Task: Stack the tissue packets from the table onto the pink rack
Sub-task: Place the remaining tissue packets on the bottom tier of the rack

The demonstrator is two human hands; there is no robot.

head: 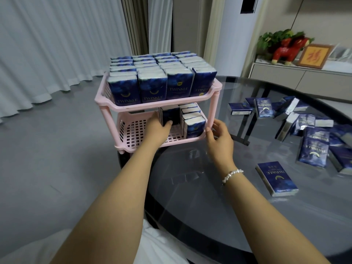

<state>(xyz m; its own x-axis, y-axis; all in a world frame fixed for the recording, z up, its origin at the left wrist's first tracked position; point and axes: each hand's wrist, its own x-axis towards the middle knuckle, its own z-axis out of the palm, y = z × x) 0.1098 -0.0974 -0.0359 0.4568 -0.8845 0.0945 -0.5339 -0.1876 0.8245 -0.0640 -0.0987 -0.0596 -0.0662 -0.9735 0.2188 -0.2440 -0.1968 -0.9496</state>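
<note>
While the left hand (pixel 157 128) reaches into the lower tier of the pink rack (pixel 156 103), its thumb and fingers curl round an upright tissue packet (pixel 170 116), a flat rectangular block in glossy dark-blue wrap. That packet stands on the tier's gridded plastic floor, just beside a row of upright packets (pixel 192 119) filling the tier's 3 o'clock side. The right hand (pixel 219 136) hovers at the rack's 3 o'clock corner, near the rounded corner post, fingers loosely spread and holding nothing; a beaded bracelet (pixel 232 175) circles its wrist.

The rack is moulded pink plastic with slotted walls and tubular legs, and it sits at the 9 o'clock edge of the round tabletop (pixel 219 197), a smooth, reflective dark glass disc. Its upper tier is packed tight with upright packets (pixel 162 77) in four rows, white paper edges showing on top and blue printed faces toward the camera.

At 3 o'clock on the tabletop lies a loose heap of packets (pixel 304 126), tilted and overlapping at random. One single packet (pixel 277 179) lies flat, apart from the heap, nearer the person.

Beyond the tabletop, at 1 o'clock, a pale sideboard (pixel 285 75) carries a red toy horse (pixel 287 50) and a framed picture (pixel 313 56). Pleated white curtains (pixel 47 44) hang at 10 o'clock.
</note>
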